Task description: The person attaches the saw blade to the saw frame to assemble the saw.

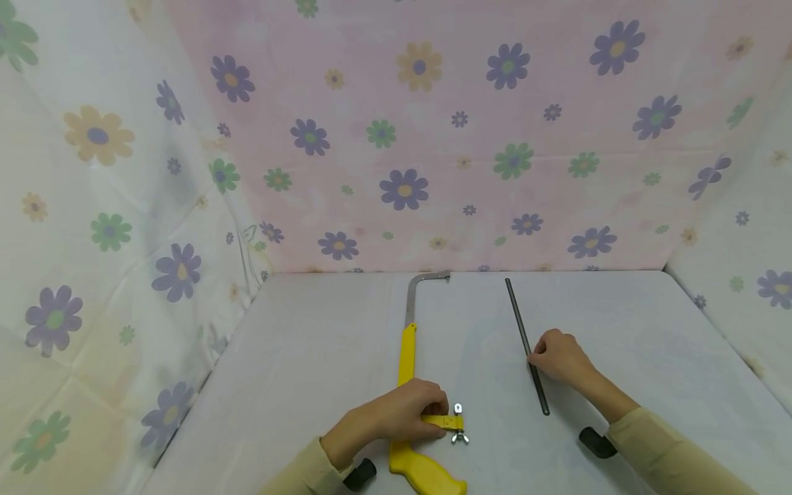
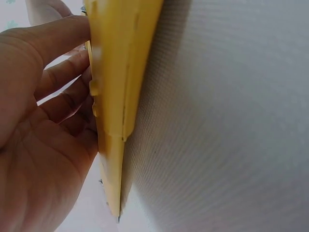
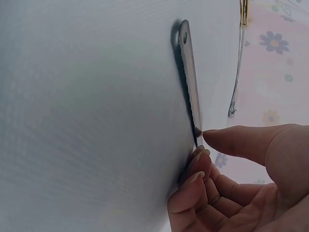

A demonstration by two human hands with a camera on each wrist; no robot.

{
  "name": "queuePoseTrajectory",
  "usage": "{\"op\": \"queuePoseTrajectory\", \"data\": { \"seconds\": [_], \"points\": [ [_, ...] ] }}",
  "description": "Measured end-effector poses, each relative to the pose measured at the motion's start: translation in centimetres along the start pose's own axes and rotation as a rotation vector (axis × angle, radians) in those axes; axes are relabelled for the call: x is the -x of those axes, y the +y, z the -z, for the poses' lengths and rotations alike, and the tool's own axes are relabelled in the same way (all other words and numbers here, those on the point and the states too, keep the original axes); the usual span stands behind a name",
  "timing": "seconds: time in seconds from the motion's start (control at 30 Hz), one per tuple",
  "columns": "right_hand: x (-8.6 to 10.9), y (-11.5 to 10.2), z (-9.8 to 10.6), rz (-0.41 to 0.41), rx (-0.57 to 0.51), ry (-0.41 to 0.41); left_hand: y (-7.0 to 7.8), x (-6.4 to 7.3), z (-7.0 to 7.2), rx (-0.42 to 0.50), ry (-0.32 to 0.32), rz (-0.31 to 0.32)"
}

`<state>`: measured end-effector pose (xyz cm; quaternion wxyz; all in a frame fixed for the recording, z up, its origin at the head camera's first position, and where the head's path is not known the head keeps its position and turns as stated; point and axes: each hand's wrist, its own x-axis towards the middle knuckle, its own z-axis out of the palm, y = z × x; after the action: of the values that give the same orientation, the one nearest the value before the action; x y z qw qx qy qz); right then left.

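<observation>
A yellow hacksaw frame (image 1: 406,354) with a grey metal bow at its far end lies on the white table, its handle (image 1: 430,474) toward me. My left hand (image 1: 402,411) grips it just above the handle, by the short arm that carries a wing nut (image 1: 460,437). In the left wrist view, thumb and fingers lie along one side of the yellow frame (image 2: 120,67). To the right, my right hand (image 1: 562,356) pinches a thin dark hacksaw blade (image 1: 518,316) around its middle. Teeth and an end hole show on the blade (image 3: 189,67) in the right wrist view.
The white tabletop (image 1: 309,330) extends around both items. A pink flowered cloth (image 1: 458,227) hangs along the back edge, with pale flowered cloth at the left (image 1: 124,275) and right. Black straps sit at both wrists.
</observation>
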<state>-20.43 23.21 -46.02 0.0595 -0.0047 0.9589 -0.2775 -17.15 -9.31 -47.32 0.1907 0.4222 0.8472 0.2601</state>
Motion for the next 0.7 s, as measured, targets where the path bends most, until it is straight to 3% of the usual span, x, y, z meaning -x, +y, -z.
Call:
{"op": "queuePoseTrajectory", "data": {
  "seconds": [0.7],
  "points": [
    [0.07, -0.16, 0.02, -0.047, -0.009, -0.012, 0.23, 0.14, 0.03, 0.011, 0.005, 0.009]
  ]
}}
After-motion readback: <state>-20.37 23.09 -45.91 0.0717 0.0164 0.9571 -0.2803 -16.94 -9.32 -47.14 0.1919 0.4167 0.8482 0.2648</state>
